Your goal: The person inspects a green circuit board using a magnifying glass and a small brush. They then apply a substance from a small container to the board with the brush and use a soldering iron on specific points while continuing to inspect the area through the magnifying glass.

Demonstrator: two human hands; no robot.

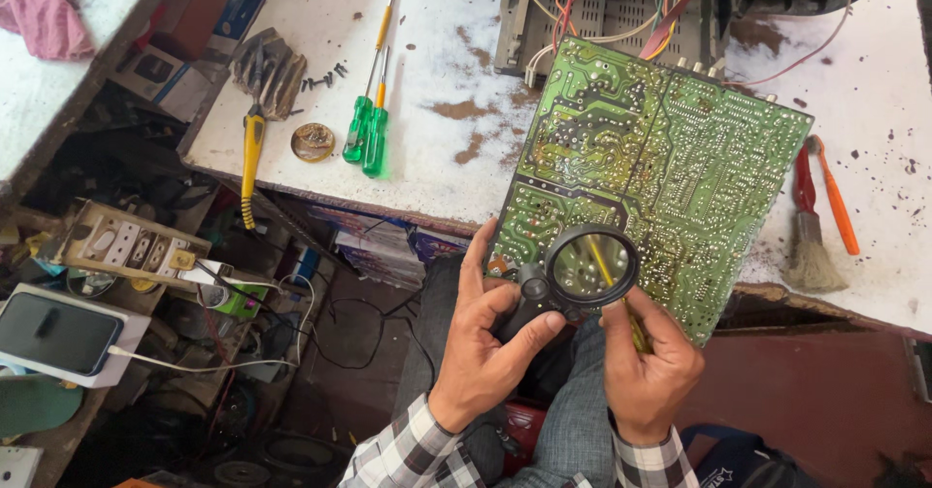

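Observation:
A large green circuit board (670, 158) lies solder side up, tilted over the front edge of a white worktable (437, 138), with coloured wires running off its far side. My left hand (485, 337) grips the black handle of a round magnifying glass (590, 267) held over the board's near edge. My right hand (649, 362) is closed on a thin yellow-green tool (636, 328); its shaft shows through the lens, tip against the board.
Two green-handled screwdrivers (367, 129), a yellow-handled tool (251, 153), a round tin (313, 142) and small screws lie at the table's left. A brush (808, 245) and an orange tool (835, 197) lie on the right. A phone (56, 333) and a socket strip (131, 247) sit lower left.

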